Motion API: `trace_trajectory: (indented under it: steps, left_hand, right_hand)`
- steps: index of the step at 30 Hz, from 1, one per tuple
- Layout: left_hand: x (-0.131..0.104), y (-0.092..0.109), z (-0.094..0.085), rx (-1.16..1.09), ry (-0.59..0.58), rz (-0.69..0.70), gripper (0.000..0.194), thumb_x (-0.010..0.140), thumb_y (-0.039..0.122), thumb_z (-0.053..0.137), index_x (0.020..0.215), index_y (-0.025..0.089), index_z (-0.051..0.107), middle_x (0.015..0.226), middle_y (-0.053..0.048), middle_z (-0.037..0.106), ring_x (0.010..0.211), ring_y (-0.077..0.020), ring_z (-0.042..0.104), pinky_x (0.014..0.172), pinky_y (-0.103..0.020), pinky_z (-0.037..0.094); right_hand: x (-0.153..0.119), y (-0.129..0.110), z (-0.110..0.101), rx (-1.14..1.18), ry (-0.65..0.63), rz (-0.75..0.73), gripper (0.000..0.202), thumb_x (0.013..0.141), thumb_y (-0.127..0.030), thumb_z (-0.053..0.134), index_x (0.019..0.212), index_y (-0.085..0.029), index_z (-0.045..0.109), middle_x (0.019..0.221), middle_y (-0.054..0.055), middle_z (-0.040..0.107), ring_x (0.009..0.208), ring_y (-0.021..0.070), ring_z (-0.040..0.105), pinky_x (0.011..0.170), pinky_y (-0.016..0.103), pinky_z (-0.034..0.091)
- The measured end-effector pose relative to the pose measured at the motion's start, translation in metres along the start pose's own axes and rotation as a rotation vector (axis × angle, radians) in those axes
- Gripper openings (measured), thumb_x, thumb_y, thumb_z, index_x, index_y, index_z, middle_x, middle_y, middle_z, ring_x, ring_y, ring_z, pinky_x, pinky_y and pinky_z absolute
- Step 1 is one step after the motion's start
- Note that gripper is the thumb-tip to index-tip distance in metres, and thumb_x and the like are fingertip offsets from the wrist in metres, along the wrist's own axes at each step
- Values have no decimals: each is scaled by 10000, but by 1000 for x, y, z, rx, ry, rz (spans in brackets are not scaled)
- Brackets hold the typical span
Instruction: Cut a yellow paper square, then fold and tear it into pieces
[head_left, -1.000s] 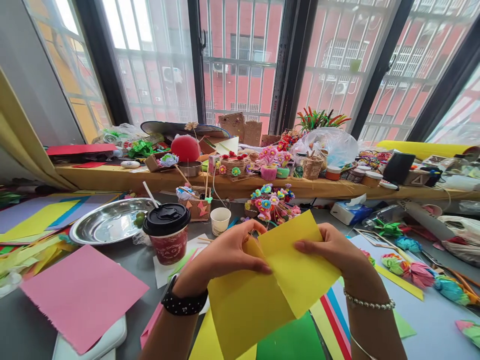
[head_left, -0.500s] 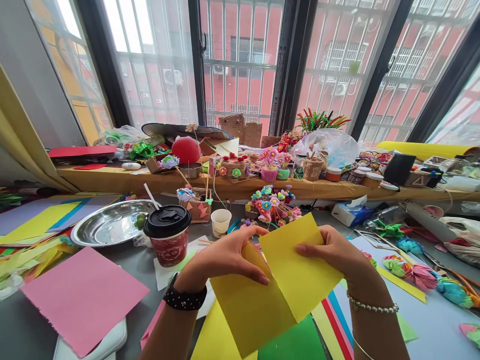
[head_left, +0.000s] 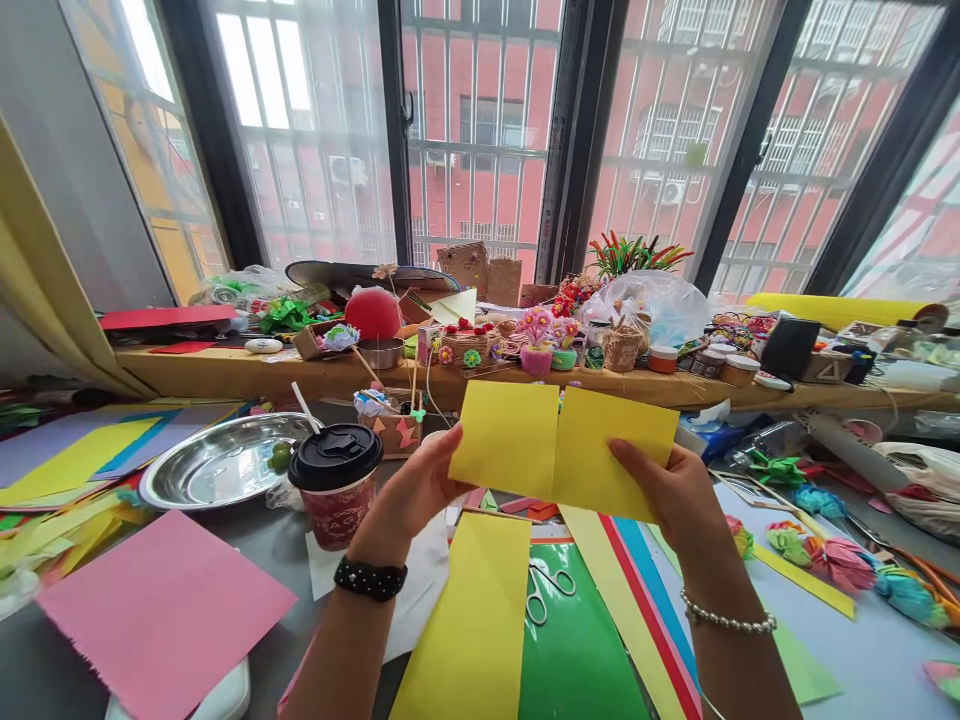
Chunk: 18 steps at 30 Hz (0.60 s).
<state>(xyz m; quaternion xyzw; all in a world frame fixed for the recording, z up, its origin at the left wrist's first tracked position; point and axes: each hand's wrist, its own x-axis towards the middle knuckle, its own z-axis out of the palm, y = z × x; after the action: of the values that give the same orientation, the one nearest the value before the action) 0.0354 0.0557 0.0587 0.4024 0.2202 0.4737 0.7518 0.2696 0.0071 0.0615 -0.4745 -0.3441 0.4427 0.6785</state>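
A yellow sheet of paper (head_left: 506, 440) is held up level in front of me, with a crease down its middle and a small gap at the top of that line. My left hand (head_left: 420, 490) pinches its left edge. On the right half, my right hand (head_left: 667, 490) grips with the thumb in front and the fingers hidden behind. Below lie a yellow paper strip (head_left: 480, 620), a green sheet (head_left: 577, 650) and small scissors (head_left: 544, 590) with silver handles.
To the left are a lidded cup (head_left: 337, 500) with a straw, a metal plate (head_left: 217, 470) and a pink sheet (head_left: 169, 610). Colored strips (head_left: 645, 600) and crepe-paper flowers (head_left: 847, 560) lie at right. Crafts crowd the window ledge (head_left: 480, 388).
The yellow sheet has gone from tilted and folded to spread nearly flat and raised. My left hand has shifted to its left edge. The scissors have come into view underneath.
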Motion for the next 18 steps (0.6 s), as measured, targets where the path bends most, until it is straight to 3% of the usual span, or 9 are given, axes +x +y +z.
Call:
trace_trajectory:
  steps: [5,8,12,15,18]
  left_hand:
    - [6,-22,34,-213,14,183,369,737,511,496,880,188,603,934,-9,668,979,-138,559,836,-220,438]
    - [7,-37,52,-366,-55,251,299,760,384,542,969,174,583,983,-36,656,1000,-165,551,850,-270,444]
    - [6,-50,64,-306,174,305,312,725,142,608,1029,198,565,984,-16,660,967,-161,577,823,-255,469]
    - [7,-53,64,-299,319,312,307,704,136,628,1002,194,582,948,-19,674,933,-168,596,764,-239,500]
    - [9,-54,63,-303,366,329,286,727,158,606,1008,206,578,907,-13,685,890,-167,615,714,-230,516]
  right_hand:
    - [1,14,14,91,90,-137,310,565,-302,733,821,-175,614,822,31,709,757,235,650,629,324,548]
    - [-3,21,25,109,92,-163,315,584,-307,720,838,-161,604,860,46,702,786,242,644,664,341,542]
    - [-10,28,38,111,-5,-123,300,576,-298,728,811,-142,624,800,55,709,740,260,651,622,351,543]
    - [-12,30,44,127,-54,-81,309,567,-297,735,809,-139,627,759,56,712,714,265,655,584,346,543]
    - [-12,32,47,150,-67,-41,320,566,-300,736,817,-139,620,760,57,713,702,261,657,573,342,543]
